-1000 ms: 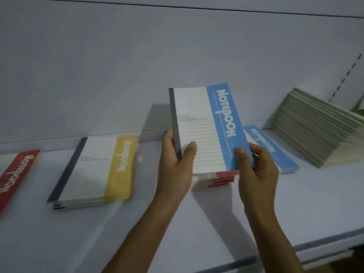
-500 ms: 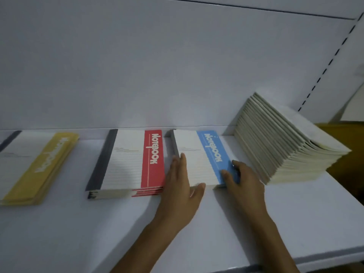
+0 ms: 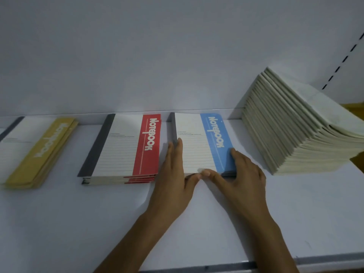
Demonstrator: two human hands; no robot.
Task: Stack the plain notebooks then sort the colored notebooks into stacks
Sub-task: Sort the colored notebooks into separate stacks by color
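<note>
Blue notebooks (image 3: 199, 142): a low stack lying flat on the white shelf (image 3: 78, 223), between the red stack and the plain stack, with both hands set against its edges.

Forearms: both enter from the bottom edge and angle up towards the middle of the shelf, bare.

Left hand (image 3: 173, 182): palm down on the shelf at the stack's near left corner. Fingers (image 3: 178, 152) straight and together, laid along the dark spine edge; thumb stretched right along the near edge. Nothing gripped.

Right hand (image 3: 242, 178): palm down at the near right corner. Fingers spread loosely, the forefinger touching the blue strip on the right edge, the thumb reaching left along the near edge until its tip meets the left thumb. Pressing, not clasping.

Red notebooks (image 3: 126, 146): stack of several, just left of the left hand, dark spine to the left, edges slightly uneven.

Yellow notebooks (image 3: 39, 152): stack at far left, partly cut off by the frame, slightly fanned.

Plain notebooks (image 3: 295, 125): tall cream stack at right, near the blue stack but apart from it, leaning and fanned out towards the right.

Back panel (image 3: 157, 56): plain white, behind all the stacks.
</note>
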